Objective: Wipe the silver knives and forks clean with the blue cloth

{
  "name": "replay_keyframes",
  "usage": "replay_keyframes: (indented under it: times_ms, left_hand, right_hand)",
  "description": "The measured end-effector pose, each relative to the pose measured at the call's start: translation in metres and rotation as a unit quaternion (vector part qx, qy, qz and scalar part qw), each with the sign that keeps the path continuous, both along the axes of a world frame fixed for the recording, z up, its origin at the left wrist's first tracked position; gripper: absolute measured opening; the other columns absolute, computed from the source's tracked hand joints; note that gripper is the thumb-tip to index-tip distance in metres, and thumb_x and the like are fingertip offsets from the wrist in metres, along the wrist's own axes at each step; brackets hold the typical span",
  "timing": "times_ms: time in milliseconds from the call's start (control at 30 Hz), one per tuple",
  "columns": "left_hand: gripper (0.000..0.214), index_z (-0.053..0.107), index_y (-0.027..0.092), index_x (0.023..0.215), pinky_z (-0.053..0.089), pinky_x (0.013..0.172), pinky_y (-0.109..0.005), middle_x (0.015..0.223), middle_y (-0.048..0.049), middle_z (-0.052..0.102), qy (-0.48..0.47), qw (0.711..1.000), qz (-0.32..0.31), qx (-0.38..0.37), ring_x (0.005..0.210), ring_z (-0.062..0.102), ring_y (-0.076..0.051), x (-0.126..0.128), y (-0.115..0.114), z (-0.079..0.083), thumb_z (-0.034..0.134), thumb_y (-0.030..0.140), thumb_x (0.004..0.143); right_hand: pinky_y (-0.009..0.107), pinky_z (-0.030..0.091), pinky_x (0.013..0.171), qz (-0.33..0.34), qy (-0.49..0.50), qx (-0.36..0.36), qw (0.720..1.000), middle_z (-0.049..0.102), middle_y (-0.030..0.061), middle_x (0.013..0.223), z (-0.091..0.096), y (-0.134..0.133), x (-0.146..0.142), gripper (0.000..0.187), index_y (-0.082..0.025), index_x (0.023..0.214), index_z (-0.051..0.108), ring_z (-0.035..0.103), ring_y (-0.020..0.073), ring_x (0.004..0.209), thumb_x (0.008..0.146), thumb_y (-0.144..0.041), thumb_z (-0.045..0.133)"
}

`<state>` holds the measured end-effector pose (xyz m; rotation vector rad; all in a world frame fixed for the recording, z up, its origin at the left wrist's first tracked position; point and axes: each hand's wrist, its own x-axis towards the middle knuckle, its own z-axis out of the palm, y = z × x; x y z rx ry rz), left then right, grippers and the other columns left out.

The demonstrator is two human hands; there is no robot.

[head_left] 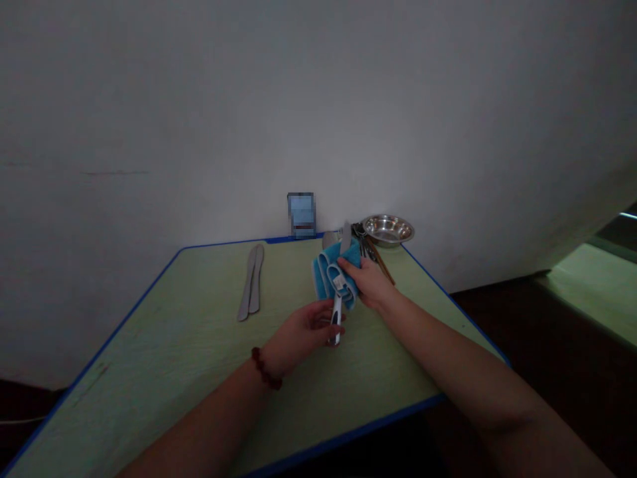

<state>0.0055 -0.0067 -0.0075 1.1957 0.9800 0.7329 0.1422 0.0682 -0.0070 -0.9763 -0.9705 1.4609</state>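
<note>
My left hand is closed on the pale handle of a knife, which has a dark inset. A blue cloth is folded around the middle of the knife, and the grey blade shows above it. My right hand grips the cloth from the right side, thumb across its front, pressing it around the blade. Part of the blade is hidden inside the cloth. Both hands are over the middle of the pale green table.
Two metal knives lie overlapping on the left. A phone-like screen leans on the wall at the back. Behind my right hand lie several forks and spoons with brown chopsticks, near a shiny metal bowl. Blue edging borders the table.
</note>
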Motion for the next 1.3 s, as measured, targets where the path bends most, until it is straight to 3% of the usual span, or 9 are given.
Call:
replay_keyframes:
  times_ms: [233,467,700,900,1067,1300]
  left_hand:
    - [0.034,0.053,0.017,0.096,0.043,0.072,-0.029,0.095,-0.0046,0.061,-0.003,0.999,0.016,0.038,0.083,0.056,-0.017,-0.001,0.005,-0.006,0.06,0.019,0.062]
    - [0.038,0.05,0.014,0.101,0.043,0.074,-0.03,0.103,-0.0074,0.06,-0.012,0.999,0.024,0.03,0.086,0.057,-0.017,0.0,0.004,-0.001,0.058,0.016,0.064]
    - [0.035,0.051,0.016,0.098,0.043,0.075,-0.031,0.099,-0.0066,0.061,-0.031,0.999,0.034,0.023,0.084,0.058,-0.016,0.001,0.005,-0.001,0.059,0.018,0.064]
    - [0.026,0.052,0.015,0.091,0.042,0.076,-0.03,0.091,-0.0051,0.063,-0.034,0.997,0.048,0.051,0.085,0.058,-0.017,0.0,0.004,0.001,0.058,0.019,0.065]
    - [0.024,0.051,0.016,0.086,0.044,0.075,-0.031,0.091,-0.0058,0.063,-0.001,0.997,0.062,0.056,0.083,0.059,-0.017,0.001,0.004,0.002,0.058,0.021,0.064]
    - [0.02,0.05,0.018,0.084,0.043,0.079,-0.03,0.097,-0.0066,0.063,0.091,0.984,0.087,0.127,0.086,0.059,-0.016,0.001,0.005,-0.001,0.055,0.019,0.065]
  right_hand:
    - [0.026,0.049,0.058,0.034,-0.033,0.0,0.999,0.065,0.0008,0.067,0.004,-0.009,-0.005,0.022,-0.016,0.074,0.061,0.058,0.0106,0.055,0.057,-0.029,0.066]
    - [0.026,0.048,0.057,0.035,-0.038,0.011,0.999,0.065,0.0006,0.067,0.001,-0.008,-0.006,0.024,-0.017,0.073,0.06,0.058,0.0113,0.056,0.056,-0.032,0.066]
    - [0.024,0.047,0.052,0.05,-0.019,-0.004,0.999,0.064,-0.0005,0.064,0.002,-0.01,-0.007,0.023,-0.017,0.073,0.06,0.056,0.0098,0.052,0.056,-0.032,0.066]
    - [0.025,0.048,0.059,0.072,-0.034,0.01,0.997,0.064,-0.0001,0.067,0.0,-0.011,-0.008,0.022,-0.017,0.073,0.06,0.057,0.0101,0.056,0.058,-0.032,0.065]
    - [0.026,0.049,0.058,0.077,-0.056,0.019,0.995,0.065,0.0011,0.069,-0.002,-0.012,-0.008,0.024,-0.017,0.074,0.06,0.058,0.0103,0.056,0.058,-0.034,0.065]
    - [0.027,0.049,0.058,0.033,-0.104,0.036,0.993,0.064,0.0024,0.071,0.0,-0.014,-0.009,0.028,-0.016,0.075,0.06,0.058,0.0118,0.058,0.057,-0.037,0.064]
